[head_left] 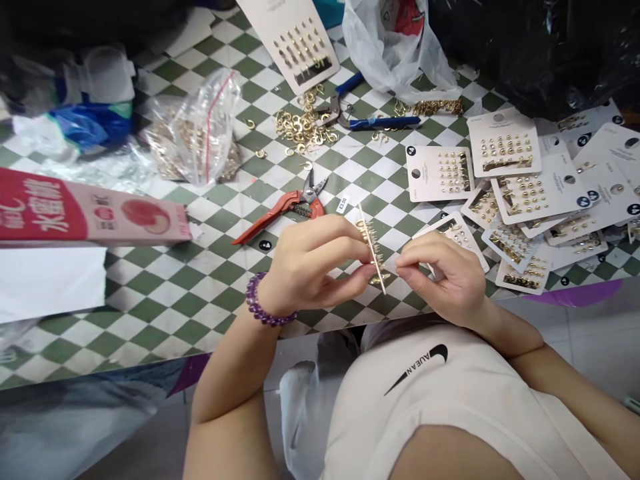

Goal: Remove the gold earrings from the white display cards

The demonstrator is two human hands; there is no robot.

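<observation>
Nearest, over the front of the tabletop, the left hand grips a card nearly edge-on between thumb and fingers, with gold earrings already on it; whether every place is filled cannot be seen at this angle. Just beside it, the right hand has its fingertips pinched together, apart from the card; whether they hold a tiny piece I cannot tell. To the right, the pile of cards bearing earrings looks like finished work, so a good share seems done. Beyond the left hand lie red pliers, then loose hoops touching blue pliers, probably stock not yet used. At the back, another card bears rows of earrings.
</observation>
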